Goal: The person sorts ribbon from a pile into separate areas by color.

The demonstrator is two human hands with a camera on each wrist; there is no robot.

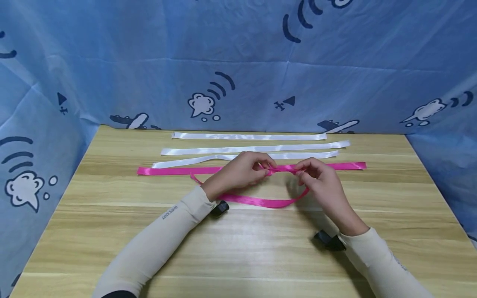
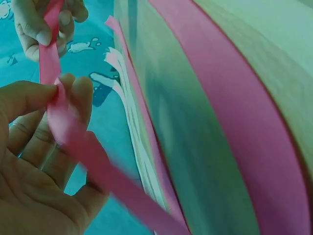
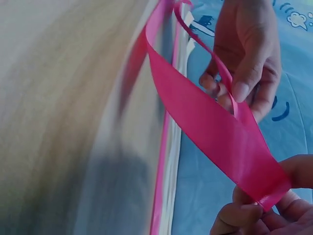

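Note:
My left hand (image 1: pixel 247 167) pinches a pink satin ribbon (image 1: pixel 262 201) between thumb and forefinger, just above the table. A short way to the right, my right hand (image 1: pixel 323 180) pinches the same ribbon, with a stretch of it spanning the gap between the hands. From the right fingers it doubles back and hangs in a loop, its lower part low over or on the wood and passing under the left wrist. In the right wrist view the ribbon (image 3: pixel 215 127) folds over at the right fingertips. Behind the hands a second pink ribbon (image 1: pixel 175 171) lies flat.
Beyond the pink ribbon, three white ribbons lie roughly parallel: a near one (image 1: pixel 182 162), a middle one (image 1: pixel 208 151) and a far one (image 1: pixel 246 136). The wooden table (image 1: pixel 238 256) backs onto a blue printed cloth (image 1: pixel 149 74) that also rises at both sides.

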